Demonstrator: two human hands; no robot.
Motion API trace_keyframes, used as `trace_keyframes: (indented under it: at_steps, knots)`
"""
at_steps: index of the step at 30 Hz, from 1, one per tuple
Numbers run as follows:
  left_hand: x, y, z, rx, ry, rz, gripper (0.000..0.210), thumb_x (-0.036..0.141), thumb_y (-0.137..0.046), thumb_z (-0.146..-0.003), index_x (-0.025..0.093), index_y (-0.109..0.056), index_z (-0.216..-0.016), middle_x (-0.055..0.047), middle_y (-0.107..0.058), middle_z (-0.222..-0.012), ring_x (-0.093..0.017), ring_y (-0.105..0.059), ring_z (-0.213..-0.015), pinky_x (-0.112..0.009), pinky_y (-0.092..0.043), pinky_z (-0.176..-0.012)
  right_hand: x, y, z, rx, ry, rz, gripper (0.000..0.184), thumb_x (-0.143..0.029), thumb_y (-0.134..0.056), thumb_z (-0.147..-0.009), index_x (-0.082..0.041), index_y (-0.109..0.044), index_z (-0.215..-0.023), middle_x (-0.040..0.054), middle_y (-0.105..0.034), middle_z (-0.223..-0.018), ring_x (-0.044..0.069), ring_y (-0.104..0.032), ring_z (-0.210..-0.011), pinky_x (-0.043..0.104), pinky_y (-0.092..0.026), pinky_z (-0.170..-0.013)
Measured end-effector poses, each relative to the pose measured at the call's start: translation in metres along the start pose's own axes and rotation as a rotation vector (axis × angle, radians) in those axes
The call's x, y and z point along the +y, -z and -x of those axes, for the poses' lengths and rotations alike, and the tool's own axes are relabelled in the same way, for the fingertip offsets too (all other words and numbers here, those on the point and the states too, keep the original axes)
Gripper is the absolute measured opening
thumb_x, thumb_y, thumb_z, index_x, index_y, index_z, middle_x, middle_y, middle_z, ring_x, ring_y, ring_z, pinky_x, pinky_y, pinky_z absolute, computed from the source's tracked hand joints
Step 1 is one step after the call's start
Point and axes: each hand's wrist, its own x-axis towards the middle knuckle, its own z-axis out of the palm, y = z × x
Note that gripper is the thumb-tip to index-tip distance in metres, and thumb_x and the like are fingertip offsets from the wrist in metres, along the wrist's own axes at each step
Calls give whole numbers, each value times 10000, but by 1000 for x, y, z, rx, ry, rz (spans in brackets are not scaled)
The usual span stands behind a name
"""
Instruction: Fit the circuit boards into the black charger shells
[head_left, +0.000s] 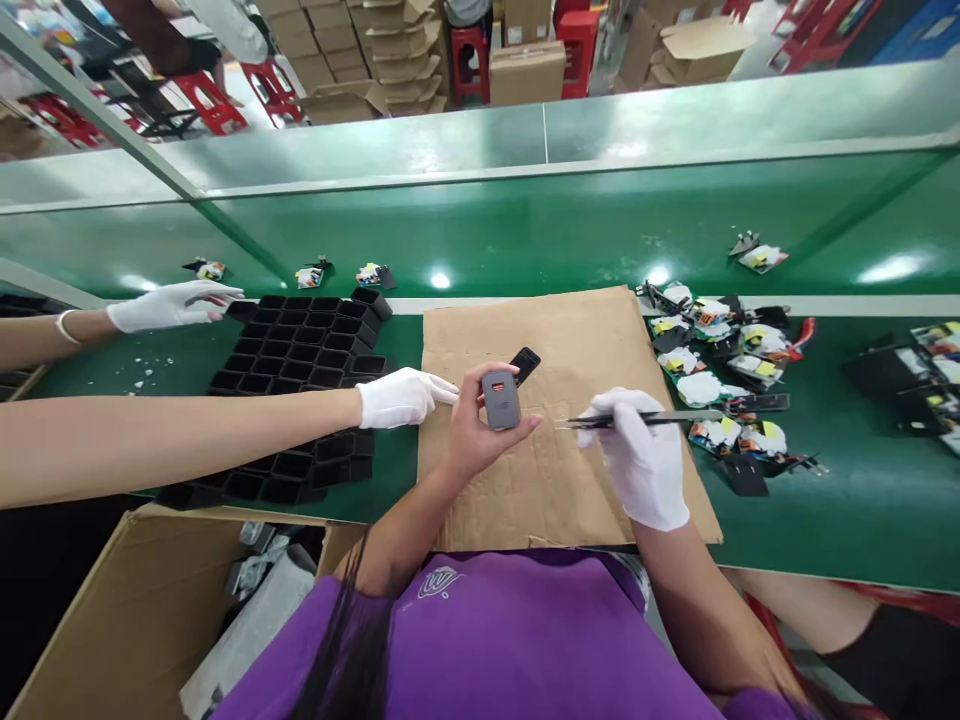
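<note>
My bare left hand [478, 440] grips a dark grey charger [501, 400] by its sides, its end with an orange USB port facing me. In my white-gloved right hand [639, 455] is a pair of tweezers [667, 416], tips pointing left toward the charger but apart from it. A small black glossy piece [526, 364] shows just behind my left hand. Both hands are above a sheet of brown cardboard [570, 330] on the green bench.
A co-worker's two gloved hands [397, 398] reach in from the left, over rows of black open casings [300, 352]. Circuit board assemblies [761, 340] are heaped right of the cardboard. Several more lie along the green belt [510, 230]. A carton [97, 610] stands below, front left.
</note>
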Motion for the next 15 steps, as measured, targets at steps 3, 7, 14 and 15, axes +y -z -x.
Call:
trace_keyframes:
  at_steps: [3,7,14,15]
  knots:
    - [2,-1,-1,-106,68,-43,458,361,-759,-754,250,-521,-1129,-44,-645,-1128,-166,-634,-922,-264,-504,-736,4,18,1,88,-57,126,304,-470,-662,-884,-211,-670,-724,-15,-626,-618,138,-600,-514,276,-491,-559]
    - [4,0,-3,-209,96,13,472,220,-687,-742,255,-497,-1173,-47,-641,-1186,-166,-632,-965,-270,-502,-778,6,38,2,112,-125,332,382,-571,-668,-841,-210,-647,-719,12,-647,-662,171,-609,-575,318,-517,-621]
    - [11,24,-12,-155,100,116,472,191,-663,-722,232,-500,-1163,-63,-621,-1186,-171,-614,-980,-273,-496,-794,-6,63,1,52,-52,528,473,-662,-589,-873,-214,-609,-722,57,-666,-813,201,-624,-774,342,-515,-765]
    - [12,28,-15,-163,106,116,469,199,-674,-720,231,-503,-1156,-59,-627,-1167,-167,-615,-957,-269,-497,-783,-7,65,1,34,-70,518,469,-663,-585,-876,-212,-612,-746,52,-663,-799,193,-619,-744,340,-514,-759]
